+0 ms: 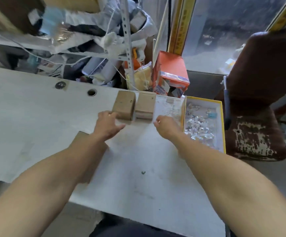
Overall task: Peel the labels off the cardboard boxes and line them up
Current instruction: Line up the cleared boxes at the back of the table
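Two small brown cardboard boxes stand side by side at the far edge of the white table (36, 134): the left box (124, 106) and the right box (145, 106). My left hand (107, 124) lies with relaxed fingers just in front of the left box, its fingertips touching the box's near left corner. My right hand (166, 126) hovers, fingers curled, beside the near right corner of the right box, over the lower edge of a white printed label sheet (168, 106). Whether it pinches the sheet is blurred. Under my left forearm lies a flat brown cardboard piece (82, 135).
A yellow-rimmed shallow box (221, 117) with several crumpled peeled scraps sits at the table's right edge. Behind the table are an orange carton (171, 71), a metal shelf post (127, 40) and clutter. A worn brown chair (258, 100) stands to the right.
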{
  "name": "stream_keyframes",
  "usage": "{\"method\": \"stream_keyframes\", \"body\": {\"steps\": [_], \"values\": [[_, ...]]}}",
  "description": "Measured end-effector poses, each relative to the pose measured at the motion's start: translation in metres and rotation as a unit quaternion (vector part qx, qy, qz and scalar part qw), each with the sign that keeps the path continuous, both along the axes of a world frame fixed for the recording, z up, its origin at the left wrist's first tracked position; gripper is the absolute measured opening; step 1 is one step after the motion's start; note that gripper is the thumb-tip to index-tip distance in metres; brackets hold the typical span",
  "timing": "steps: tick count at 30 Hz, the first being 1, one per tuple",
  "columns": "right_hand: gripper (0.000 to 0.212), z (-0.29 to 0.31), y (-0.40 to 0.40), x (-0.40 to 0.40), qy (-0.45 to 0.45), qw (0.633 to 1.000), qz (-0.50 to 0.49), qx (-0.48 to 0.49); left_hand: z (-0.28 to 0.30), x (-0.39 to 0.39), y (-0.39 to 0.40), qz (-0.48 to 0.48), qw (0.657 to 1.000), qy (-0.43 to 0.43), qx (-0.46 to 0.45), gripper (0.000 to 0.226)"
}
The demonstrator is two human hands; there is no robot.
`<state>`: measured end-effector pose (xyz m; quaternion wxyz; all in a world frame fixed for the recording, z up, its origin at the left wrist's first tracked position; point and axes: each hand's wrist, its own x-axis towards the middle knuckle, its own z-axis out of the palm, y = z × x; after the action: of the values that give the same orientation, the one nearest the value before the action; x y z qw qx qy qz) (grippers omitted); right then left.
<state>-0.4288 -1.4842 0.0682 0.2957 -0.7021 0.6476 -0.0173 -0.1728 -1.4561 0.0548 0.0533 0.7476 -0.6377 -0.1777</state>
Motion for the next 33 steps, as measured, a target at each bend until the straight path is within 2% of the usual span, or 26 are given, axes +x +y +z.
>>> {"method": "stream_keyframes", "body": {"steps": [3, 7, 11, 13, 16, 19, 26, 33], "values": [[0.046, 0.004, 0.038, 0.075, -0.077, 0.997, 0.005, 0.031, 0.007, 0.065, 0.038, 0.044, 0.998, -0.002, 0.035, 0.083], [0.073, -0.008, 0.144, 0.165, -0.231, 0.971, -0.005, 0.061, 0.008, 0.138, 0.11, 0.066, 0.989, 0.097, 0.093, 0.115], [0.113, -0.036, 0.229, 0.232, -0.225, 0.971, 0.023, 0.073, -0.015, 0.196, 0.185, -0.026, 0.969, 0.209, 0.131, 0.127], [0.121, -0.05, 0.246, 0.253, -0.19, 0.979, 0.016, 0.072, -0.029, 0.202, 0.218, -0.073, 0.963, 0.228, 0.127, 0.122], [0.099, -0.05, 0.25, 0.272, -0.19, 0.98, -0.037, 0.043, -0.045, 0.199, 0.237, -0.059, 0.959, 0.263, 0.091, 0.105], [0.08, -0.046, 0.222, 0.277, -0.17, 0.983, -0.068, -0.002, -0.05, 0.198, 0.214, -0.034, 0.962, 0.263, 0.059, 0.097], [0.072, -0.046, 0.09, 0.294, -0.107, 0.991, -0.045, -0.061, -0.031, 0.209, 0.09, -0.03, 0.966, 0.247, 0.064, 0.093], [0.07, -0.05, -0.017, 0.288, -0.073, 0.994, -0.043, -0.068, -0.028, 0.215, -0.019, -0.093, 0.975, 0.19, 0.064, 0.09]]}}
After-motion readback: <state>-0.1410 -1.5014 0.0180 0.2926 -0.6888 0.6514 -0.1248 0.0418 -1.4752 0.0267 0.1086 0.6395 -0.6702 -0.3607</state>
